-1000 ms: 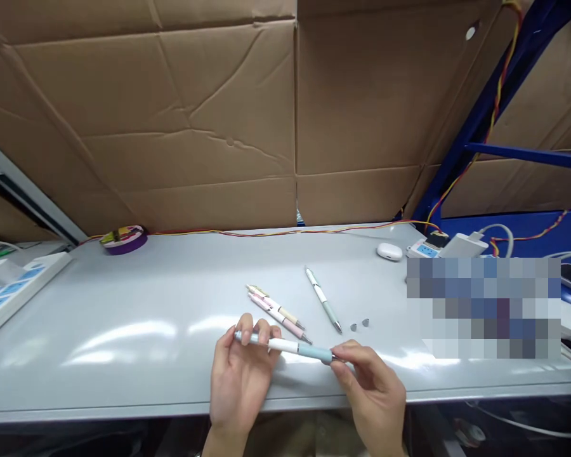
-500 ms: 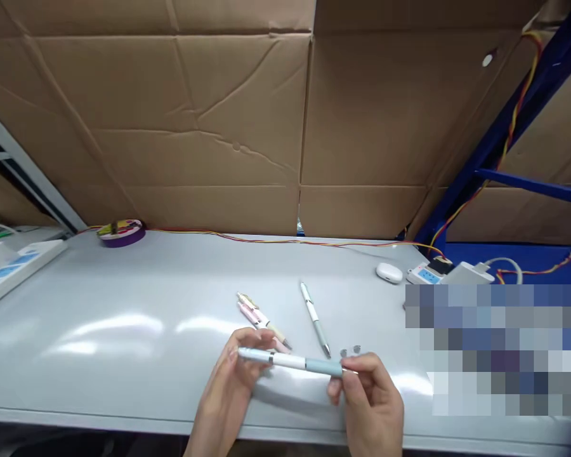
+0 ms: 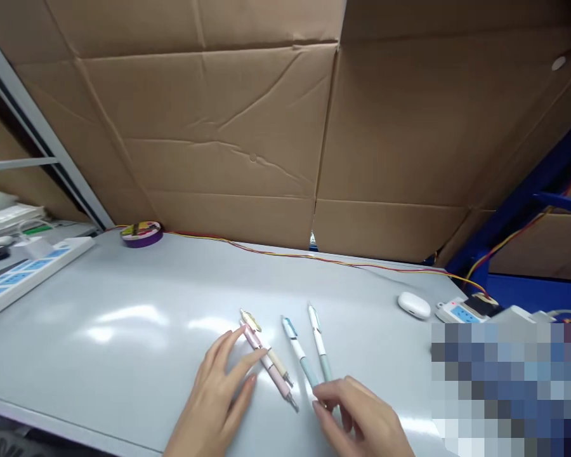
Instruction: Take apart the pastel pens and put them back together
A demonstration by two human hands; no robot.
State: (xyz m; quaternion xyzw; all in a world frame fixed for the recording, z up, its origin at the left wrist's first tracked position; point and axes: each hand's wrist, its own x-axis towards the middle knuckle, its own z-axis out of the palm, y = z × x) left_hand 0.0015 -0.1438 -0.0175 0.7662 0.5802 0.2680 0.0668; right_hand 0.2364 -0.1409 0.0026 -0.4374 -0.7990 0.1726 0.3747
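Observation:
A pen with a blue clip, white middle and blue-green grip [image 3: 299, 349] lies on the table. Thumb and forefinger of my right hand [image 3: 361, 416] close around its tip end, which they hide. Just right of it is a similar pen with a pale green grip [image 3: 319, 339], its lower end behind my right fingers. My left hand [image 3: 223, 387] is open, fingers spread, with fingertips at the pink pen [image 3: 273, 373]; whether they press on it I cannot tell. Against the pink pen rests a cream pen [image 3: 276, 362] with a gold-coloured clip.
A roll of purple tape [image 3: 141, 236] sits at the back left, near a white power strip [image 3: 38, 273]. A white earbud case [image 3: 413, 305] lies to the right, before another power strip [image 3: 461, 312]. Twisted wires [image 3: 285, 255] run along the cardboard wall [image 3: 228, 127].
The blue pen went from between both hands down onto the table beside the green one. My left hand let go of it and moved to the pink pen. The view shifted.

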